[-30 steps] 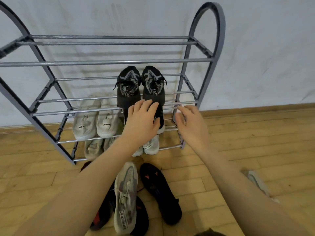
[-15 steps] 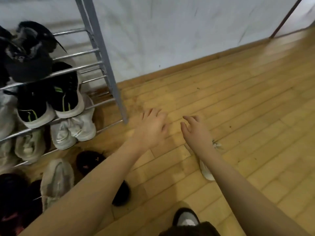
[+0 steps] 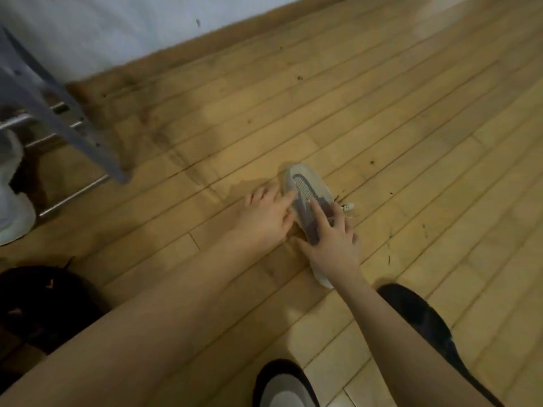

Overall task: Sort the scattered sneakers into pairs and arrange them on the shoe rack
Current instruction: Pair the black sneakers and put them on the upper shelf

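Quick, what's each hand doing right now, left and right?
Left hand: open, fingertips touching the side of the grey and white mesh sneaker on the floor.
Right hand: open, laid over that sneaker, not yet gripping.

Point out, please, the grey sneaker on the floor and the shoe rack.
grey sneaker [image 3: 304,188]: head view, on its perforated toe panel.
shoe rack [image 3: 55,110]: head view, on its grey side frame.

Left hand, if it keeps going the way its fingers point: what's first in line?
The left hand points up and right; its index fingertip already meets the grey sneaker on the floor, so the sneaker's toe end comes first. Beyond it only bare floor shows.
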Demonstrator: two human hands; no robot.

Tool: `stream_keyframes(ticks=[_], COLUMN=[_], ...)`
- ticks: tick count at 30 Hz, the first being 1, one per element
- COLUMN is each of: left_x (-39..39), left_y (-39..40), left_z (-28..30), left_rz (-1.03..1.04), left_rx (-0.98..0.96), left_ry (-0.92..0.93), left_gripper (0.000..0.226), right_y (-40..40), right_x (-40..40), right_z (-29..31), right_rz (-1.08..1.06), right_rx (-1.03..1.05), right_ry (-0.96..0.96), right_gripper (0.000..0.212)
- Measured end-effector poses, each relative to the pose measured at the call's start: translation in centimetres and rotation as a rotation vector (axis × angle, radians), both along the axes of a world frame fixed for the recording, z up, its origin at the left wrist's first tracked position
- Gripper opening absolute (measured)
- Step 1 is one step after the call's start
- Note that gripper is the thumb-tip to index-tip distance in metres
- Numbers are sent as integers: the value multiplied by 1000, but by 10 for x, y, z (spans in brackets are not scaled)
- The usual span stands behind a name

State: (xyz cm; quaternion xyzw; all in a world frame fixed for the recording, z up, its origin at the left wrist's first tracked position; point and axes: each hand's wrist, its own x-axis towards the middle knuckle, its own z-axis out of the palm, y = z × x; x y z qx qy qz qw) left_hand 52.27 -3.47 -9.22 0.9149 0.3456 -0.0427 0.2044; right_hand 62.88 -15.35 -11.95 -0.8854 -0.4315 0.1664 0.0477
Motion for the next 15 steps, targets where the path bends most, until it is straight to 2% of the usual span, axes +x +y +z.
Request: stream_keyframes(ticks=[4, 8, 12, 15], left_x=[13, 8, -9, -30], left_y=[7, 10, 15, 22], left_z=[-24, -33, -33, -23], left_rz=[-33, -37, -11, 39], left_rx=[-44, -19, -18, 16], left_ry=[53, -22, -64, -97], left_gripper=[48, 45, 44, 42], right_y=[-4, -10, -7, 3], right_x=[4, 4, -9, -24], right_z=[-7, -11, -10, -1], right_rz=[28, 75, 107, 162], right_rx=[-5, 94, 172, 225], right_ry=[-24, -72, -27, -1], right_gripper=[75, 64, 52, 51])
